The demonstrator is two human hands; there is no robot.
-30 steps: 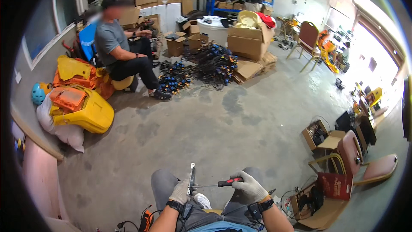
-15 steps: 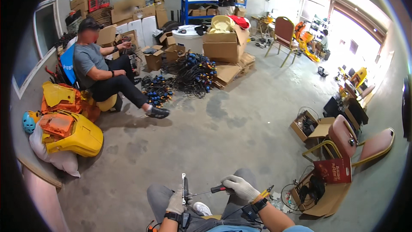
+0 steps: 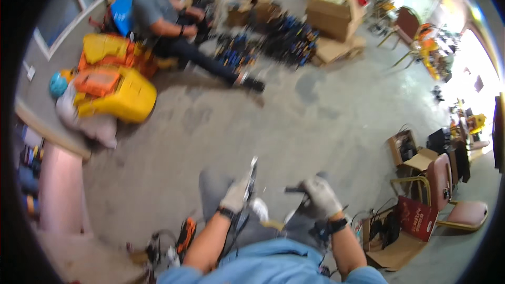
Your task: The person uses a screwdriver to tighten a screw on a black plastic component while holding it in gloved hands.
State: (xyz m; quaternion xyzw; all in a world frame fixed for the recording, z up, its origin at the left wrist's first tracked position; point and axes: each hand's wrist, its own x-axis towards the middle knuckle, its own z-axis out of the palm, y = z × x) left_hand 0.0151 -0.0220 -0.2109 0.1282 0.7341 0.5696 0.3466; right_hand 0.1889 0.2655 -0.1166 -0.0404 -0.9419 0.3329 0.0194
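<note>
In my gloved left hand (image 3: 235,195) is a narrow black part with a silver metal strip (image 3: 253,171), closed in the fingers above my left thigh and pointing up and away. My gloved right hand (image 3: 322,196) is wrapped round a screwdriver (image 3: 293,190) over my right knee. Its dark handle points left toward the part, and blur hides most of the shaft. The two hands are apart, and the screwdriver does not visibly touch the part.
To my right lies an open cardboard box (image 3: 392,250) with black items and a red box (image 3: 415,219), near pink chairs (image 3: 439,181). An orange-and-black tool (image 3: 186,235) lies left of me. Yellow shells (image 3: 129,94), a seated person (image 3: 158,13) and heaped cables (image 3: 288,42) are farther off.
The view has tipped downward and turned left. The screwdriver has drawn away from the part, and my hands are farther apart. The seated person's arms have come down.
</note>
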